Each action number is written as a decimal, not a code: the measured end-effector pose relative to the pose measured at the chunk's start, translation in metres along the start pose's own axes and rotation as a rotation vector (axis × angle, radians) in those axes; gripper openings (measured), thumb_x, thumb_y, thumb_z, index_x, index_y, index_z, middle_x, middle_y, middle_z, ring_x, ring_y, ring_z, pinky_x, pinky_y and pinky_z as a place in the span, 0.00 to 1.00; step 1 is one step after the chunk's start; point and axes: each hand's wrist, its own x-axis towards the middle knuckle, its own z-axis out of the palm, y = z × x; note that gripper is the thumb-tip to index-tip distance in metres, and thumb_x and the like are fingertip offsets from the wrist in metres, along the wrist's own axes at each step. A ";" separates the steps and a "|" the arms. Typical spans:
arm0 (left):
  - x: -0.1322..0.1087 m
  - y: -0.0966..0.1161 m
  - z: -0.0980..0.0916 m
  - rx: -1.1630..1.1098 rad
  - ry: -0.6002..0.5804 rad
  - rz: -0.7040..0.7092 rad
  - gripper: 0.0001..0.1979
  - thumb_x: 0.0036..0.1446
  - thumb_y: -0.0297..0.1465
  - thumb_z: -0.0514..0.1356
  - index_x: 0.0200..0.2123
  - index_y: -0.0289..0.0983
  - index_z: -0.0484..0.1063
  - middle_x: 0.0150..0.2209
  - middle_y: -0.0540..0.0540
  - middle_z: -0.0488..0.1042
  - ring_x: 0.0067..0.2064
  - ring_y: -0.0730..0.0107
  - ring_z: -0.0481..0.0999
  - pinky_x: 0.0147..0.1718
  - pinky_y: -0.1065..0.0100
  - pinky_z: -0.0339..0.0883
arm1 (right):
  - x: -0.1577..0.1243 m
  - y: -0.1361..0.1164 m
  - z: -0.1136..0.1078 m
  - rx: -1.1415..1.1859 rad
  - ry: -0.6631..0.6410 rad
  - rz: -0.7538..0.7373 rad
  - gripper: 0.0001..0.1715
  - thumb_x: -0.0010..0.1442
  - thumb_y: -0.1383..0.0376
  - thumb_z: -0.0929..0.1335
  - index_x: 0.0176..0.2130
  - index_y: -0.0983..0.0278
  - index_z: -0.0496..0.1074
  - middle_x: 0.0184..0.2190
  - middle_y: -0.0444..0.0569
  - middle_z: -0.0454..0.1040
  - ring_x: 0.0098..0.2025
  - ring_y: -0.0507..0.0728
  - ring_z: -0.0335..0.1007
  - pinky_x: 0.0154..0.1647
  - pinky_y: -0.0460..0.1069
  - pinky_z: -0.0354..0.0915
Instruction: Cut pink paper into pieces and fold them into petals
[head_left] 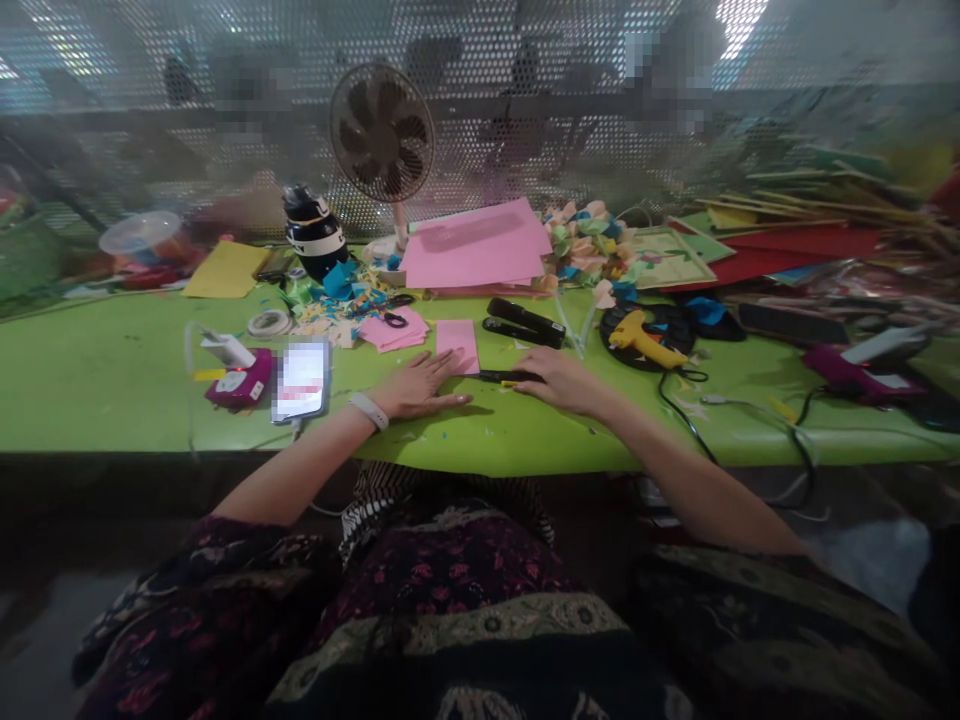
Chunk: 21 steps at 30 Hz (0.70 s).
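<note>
My left hand [420, 388] lies flat with its fingers spread, the fingertips pressing on the lower edge of a small pink paper piece [457, 343]. A slim dark tool [501, 377] with a yellow part reaches the paper's lower right corner. Over the other end of that tool, my right hand [559, 380] curls its fingers; its exact kind is unclear. Just behind the hands is a black stapler [525, 322]. A stack of pink paper pieces [394, 330] lies to the left, with small black-handled scissors [395, 320] on it.
Left stand a phone [301, 380], a purple power adapter [240, 380] and a dark bottle [316, 235]. Large pink sheets [476, 245] lie before a fan [382, 132]. Right are a yellow glue gun [649, 340], cables and paper flowers [589, 240]. The green table's [480, 450] front edge is near me.
</note>
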 end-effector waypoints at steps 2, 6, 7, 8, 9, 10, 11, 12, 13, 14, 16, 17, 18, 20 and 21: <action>0.001 0.002 0.000 -0.023 0.000 -0.005 0.48 0.67 0.62 0.43 0.78 0.37 0.38 0.78 0.40 0.39 0.79 0.54 0.41 0.75 0.53 0.32 | 0.000 0.001 0.000 0.006 0.000 0.004 0.13 0.68 0.61 0.70 0.50 0.63 0.80 0.46 0.57 0.79 0.51 0.64 0.74 0.55 0.60 0.70; 0.009 0.011 0.003 -0.083 -0.003 -0.036 0.49 0.67 0.61 0.41 0.78 0.37 0.34 0.78 0.39 0.37 0.79 0.53 0.38 0.75 0.49 0.33 | -0.001 0.011 -0.002 -0.016 0.022 0.028 0.14 0.68 0.61 0.69 0.50 0.62 0.80 0.48 0.58 0.79 0.53 0.66 0.73 0.57 0.62 0.69; 0.013 0.013 0.003 -0.103 0.003 -0.043 0.47 0.68 0.61 0.41 0.78 0.38 0.34 0.78 0.40 0.38 0.79 0.53 0.39 0.75 0.48 0.35 | -0.001 0.015 -0.003 -0.018 0.026 0.029 0.14 0.68 0.61 0.69 0.50 0.62 0.80 0.48 0.58 0.79 0.53 0.66 0.73 0.57 0.62 0.69; 0.016 0.015 0.002 -0.125 0.012 -0.045 0.46 0.69 0.60 0.40 0.78 0.40 0.34 0.78 0.41 0.39 0.79 0.53 0.40 0.75 0.48 0.38 | -0.002 0.020 -0.004 -0.016 0.028 0.027 0.14 0.67 0.61 0.69 0.50 0.61 0.81 0.48 0.58 0.79 0.53 0.66 0.73 0.57 0.62 0.69; 0.019 0.015 0.000 -0.147 0.024 -0.045 0.43 0.70 0.58 0.39 0.78 0.41 0.35 0.78 0.42 0.41 0.78 0.53 0.43 0.74 0.48 0.41 | -0.002 0.025 -0.005 -0.010 0.028 0.024 0.14 0.67 0.61 0.69 0.50 0.60 0.81 0.48 0.57 0.79 0.52 0.66 0.73 0.56 0.62 0.69; 0.022 0.014 -0.002 -0.165 0.040 -0.043 0.41 0.71 0.55 0.38 0.78 0.41 0.39 0.78 0.42 0.44 0.78 0.54 0.47 0.74 0.50 0.44 | -0.003 0.030 -0.006 -0.001 0.028 0.020 0.14 0.67 0.61 0.69 0.50 0.60 0.81 0.48 0.57 0.79 0.52 0.66 0.74 0.56 0.62 0.70; 0.024 0.012 -0.005 -0.174 0.061 -0.039 0.38 0.73 0.52 0.38 0.78 0.40 0.44 0.77 0.43 0.48 0.77 0.55 0.50 0.73 0.52 0.47 | -0.004 0.034 -0.007 0.008 0.030 0.017 0.14 0.67 0.61 0.70 0.50 0.59 0.81 0.48 0.57 0.79 0.52 0.66 0.74 0.56 0.62 0.70; 0.026 0.007 -0.008 -0.174 0.084 -0.032 0.35 0.74 0.48 0.40 0.76 0.39 0.51 0.76 0.43 0.51 0.76 0.56 0.53 0.73 0.54 0.49 | -0.005 0.038 -0.007 0.016 0.034 0.014 0.15 0.67 0.60 0.69 0.50 0.59 0.81 0.48 0.57 0.79 0.51 0.66 0.74 0.56 0.62 0.70; 0.027 0.002 -0.011 -0.162 0.108 -0.024 0.32 0.74 0.44 0.41 0.74 0.38 0.58 0.75 0.43 0.55 0.76 0.57 0.55 0.73 0.56 0.50 | -0.006 0.040 -0.007 0.022 0.038 0.013 0.15 0.67 0.60 0.69 0.50 0.59 0.81 0.48 0.57 0.79 0.52 0.65 0.74 0.56 0.61 0.69; 0.027 -0.005 -0.013 -0.139 0.123 -0.013 0.29 0.73 0.39 0.44 0.71 0.38 0.64 0.74 0.44 0.58 0.75 0.58 0.57 0.73 0.56 0.50 | -0.006 0.042 -0.007 0.028 0.040 0.013 0.15 0.67 0.60 0.69 0.51 0.58 0.81 0.49 0.56 0.79 0.52 0.65 0.74 0.56 0.61 0.69; 0.026 -0.018 -0.016 -0.100 0.108 0.003 0.26 0.71 0.34 0.47 0.67 0.39 0.69 0.72 0.46 0.64 0.72 0.62 0.63 0.72 0.58 0.54 | -0.007 0.042 -0.007 0.037 0.037 0.018 0.15 0.67 0.60 0.69 0.51 0.58 0.81 0.49 0.56 0.79 0.52 0.65 0.74 0.56 0.61 0.69; 0.025 -0.023 -0.016 -0.086 0.099 0.011 0.25 0.71 0.33 0.48 0.67 0.39 0.70 0.70 0.46 0.66 0.71 0.63 0.66 0.71 0.59 0.55 | -0.007 0.041 -0.006 0.039 0.031 0.021 0.15 0.67 0.60 0.69 0.50 0.58 0.81 0.49 0.57 0.79 0.52 0.65 0.74 0.56 0.61 0.69; 0.024 -0.028 -0.015 -0.069 0.098 0.020 0.25 0.71 0.33 0.48 0.66 0.39 0.70 0.70 0.46 0.67 0.70 0.64 0.67 0.71 0.60 0.56 | -0.006 0.039 -0.005 0.039 0.024 0.025 0.15 0.67 0.60 0.70 0.50 0.59 0.81 0.49 0.57 0.79 0.52 0.65 0.74 0.56 0.61 0.70; 0.022 -0.033 -0.012 -0.026 0.107 0.033 0.25 0.72 0.33 0.48 0.68 0.39 0.69 0.70 0.46 0.67 0.70 0.65 0.68 0.70 0.61 0.57 | -0.003 0.034 -0.004 0.033 0.014 0.032 0.15 0.67 0.60 0.70 0.51 0.61 0.81 0.49 0.58 0.78 0.53 0.66 0.74 0.57 0.61 0.69; 0.021 -0.034 -0.010 -0.003 0.113 0.042 0.26 0.72 0.34 0.47 0.69 0.39 0.67 0.71 0.45 0.66 0.70 0.65 0.67 0.70 0.60 0.57 | -0.002 0.031 -0.003 0.029 0.013 0.035 0.16 0.67 0.60 0.70 0.51 0.61 0.81 0.50 0.58 0.78 0.54 0.66 0.73 0.58 0.61 0.69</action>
